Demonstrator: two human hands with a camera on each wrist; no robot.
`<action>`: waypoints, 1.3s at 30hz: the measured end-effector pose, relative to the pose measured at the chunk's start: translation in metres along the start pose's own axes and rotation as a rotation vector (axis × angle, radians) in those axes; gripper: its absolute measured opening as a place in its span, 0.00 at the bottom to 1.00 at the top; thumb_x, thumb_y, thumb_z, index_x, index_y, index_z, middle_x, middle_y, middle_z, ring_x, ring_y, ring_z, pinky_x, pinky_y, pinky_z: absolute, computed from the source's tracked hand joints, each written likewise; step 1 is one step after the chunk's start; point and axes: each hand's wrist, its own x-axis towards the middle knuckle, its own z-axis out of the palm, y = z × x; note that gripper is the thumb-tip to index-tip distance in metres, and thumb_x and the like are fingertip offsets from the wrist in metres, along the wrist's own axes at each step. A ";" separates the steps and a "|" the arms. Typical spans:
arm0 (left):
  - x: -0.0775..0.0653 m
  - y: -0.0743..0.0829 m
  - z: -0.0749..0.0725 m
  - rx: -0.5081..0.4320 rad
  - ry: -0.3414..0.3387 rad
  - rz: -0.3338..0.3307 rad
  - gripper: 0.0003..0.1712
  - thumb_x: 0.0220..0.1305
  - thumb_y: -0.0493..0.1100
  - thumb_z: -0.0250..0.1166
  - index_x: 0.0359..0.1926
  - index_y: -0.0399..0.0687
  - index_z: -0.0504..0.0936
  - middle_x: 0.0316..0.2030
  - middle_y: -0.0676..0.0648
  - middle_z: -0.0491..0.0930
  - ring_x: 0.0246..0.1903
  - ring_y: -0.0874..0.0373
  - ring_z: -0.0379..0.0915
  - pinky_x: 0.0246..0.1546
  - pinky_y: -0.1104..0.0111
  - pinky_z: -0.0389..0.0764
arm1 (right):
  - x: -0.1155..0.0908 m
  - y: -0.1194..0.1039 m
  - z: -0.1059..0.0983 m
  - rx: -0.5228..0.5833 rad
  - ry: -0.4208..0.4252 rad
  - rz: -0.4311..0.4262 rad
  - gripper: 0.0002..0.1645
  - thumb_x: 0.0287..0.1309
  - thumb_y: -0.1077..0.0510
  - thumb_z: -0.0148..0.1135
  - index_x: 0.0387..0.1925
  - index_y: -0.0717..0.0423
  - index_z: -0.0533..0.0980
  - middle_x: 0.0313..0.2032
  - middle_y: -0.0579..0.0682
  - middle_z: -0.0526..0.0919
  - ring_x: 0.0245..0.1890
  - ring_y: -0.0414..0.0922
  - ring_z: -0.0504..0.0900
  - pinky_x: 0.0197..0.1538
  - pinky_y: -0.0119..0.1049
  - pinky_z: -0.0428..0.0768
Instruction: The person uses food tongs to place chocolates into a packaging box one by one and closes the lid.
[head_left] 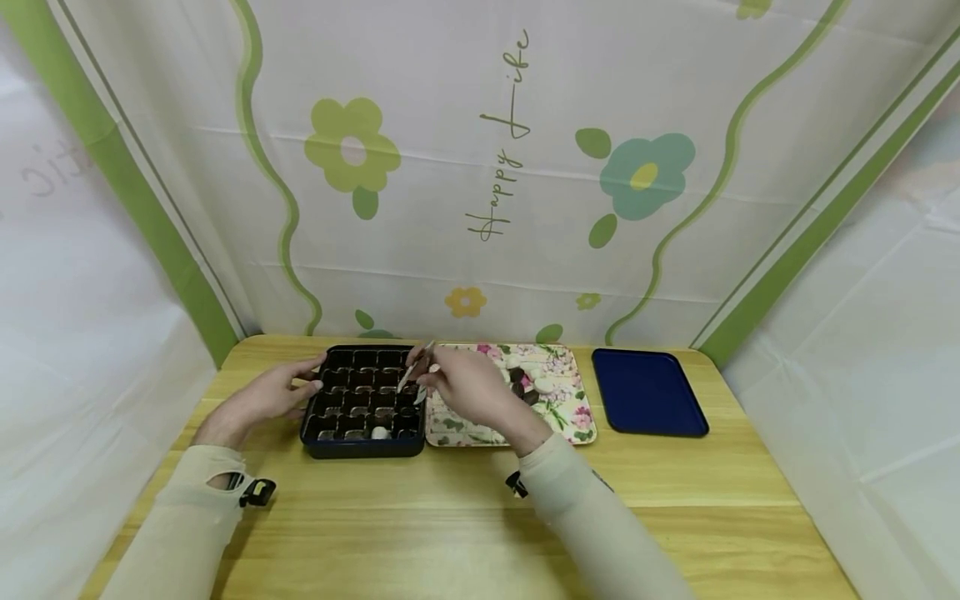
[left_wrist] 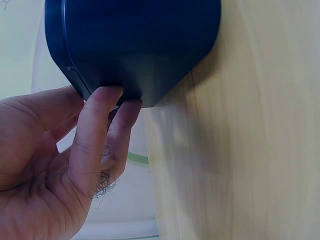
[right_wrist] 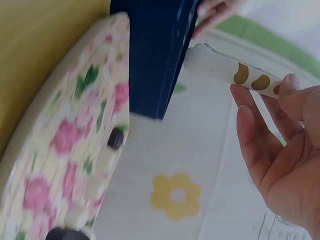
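A dark blue box (head_left: 363, 450) with a black divided insert stands at left on the table. My left hand (head_left: 273, 392) grips its left side, thumb over the rim and fingertips (left_wrist: 102, 97) against the outer wall. In a front compartment lies a white chocolate-like piece (head_left: 380, 432). My right hand (head_left: 472, 387) holds small white tongs (right_wrist: 215, 65) with brown spots and scalloped tips. In the head view the two tong arms point down over the box's right-hand compartments, spread apart. The right hand overlaps the floral tray (head_left: 457, 429) beside the box.
Several white and dark brown pieces (head_left: 531, 398) lie in the middle of the floral tray, partly behind the right hand. A flat dark blue lid (head_left: 649, 392) rests at the right of the wooden table (head_left: 420, 525). A printed curtain (head_left: 442, 167) hangs close behind.
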 end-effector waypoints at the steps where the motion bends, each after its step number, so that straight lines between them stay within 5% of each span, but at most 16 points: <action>1: 0.000 0.000 0.000 0.003 0.000 0.003 0.38 0.83 0.43 0.54 0.85 0.43 0.50 0.70 0.20 0.66 0.22 0.55 0.73 0.30 0.62 0.85 | -0.001 0.006 -0.003 0.010 0.010 0.021 0.17 0.77 0.46 0.58 0.62 0.38 0.78 0.46 0.37 0.92 0.31 0.32 0.85 0.34 0.28 0.82; 7: 0.000 -0.001 -0.001 0.033 0.003 0.003 0.38 0.83 0.43 0.55 0.85 0.44 0.50 0.71 0.21 0.65 0.22 0.54 0.74 0.33 0.62 0.86 | -0.006 0.041 -0.019 0.049 0.077 0.135 0.18 0.75 0.47 0.60 0.63 0.39 0.78 0.47 0.45 0.92 0.23 0.36 0.80 0.25 0.33 0.79; 12: -0.001 0.000 -0.002 0.048 0.005 0.000 0.38 0.83 0.44 0.55 0.85 0.45 0.50 0.72 0.21 0.64 0.21 0.54 0.74 0.33 0.62 0.85 | -0.010 0.068 -0.025 0.044 0.117 0.181 0.17 0.77 0.48 0.59 0.63 0.39 0.77 0.49 0.45 0.92 0.31 0.37 0.85 0.28 0.32 0.79; 18: -0.002 0.000 -0.001 0.036 0.003 -0.005 0.38 0.83 0.44 0.55 0.85 0.46 0.49 0.73 0.22 0.63 0.22 0.53 0.75 0.32 0.61 0.86 | -0.012 0.090 -0.024 0.001 0.111 0.263 0.18 0.78 0.46 0.57 0.64 0.39 0.75 0.50 0.47 0.91 0.19 0.38 0.76 0.20 0.33 0.69; 26: -0.002 -0.001 -0.001 0.061 0.010 0.002 0.38 0.83 0.45 0.54 0.85 0.47 0.50 0.74 0.23 0.63 0.19 0.55 0.71 0.30 0.62 0.83 | -0.005 0.110 -0.011 -0.061 0.069 0.348 0.17 0.79 0.45 0.55 0.63 0.41 0.75 0.45 0.46 0.90 0.19 0.41 0.76 0.19 0.35 0.69; 34: -0.003 0.000 0.000 0.052 0.011 0.004 0.38 0.83 0.45 0.55 0.85 0.46 0.50 0.74 0.23 0.64 0.20 0.54 0.73 0.31 0.62 0.84 | 0.001 0.116 -0.002 -0.064 0.041 0.351 0.13 0.77 0.45 0.58 0.57 0.40 0.77 0.47 0.43 0.89 0.36 0.40 0.87 0.29 0.33 0.79; 39: -0.003 0.001 -0.001 0.050 0.014 0.003 0.38 0.83 0.45 0.55 0.85 0.46 0.50 0.73 0.23 0.65 0.20 0.54 0.73 0.31 0.62 0.84 | -0.001 0.111 -0.003 -0.036 0.008 0.360 0.11 0.76 0.45 0.60 0.53 0.42 0.79 0.43 0.45 0.89 0.34 0.42 0.86 0.29 0.35 0.80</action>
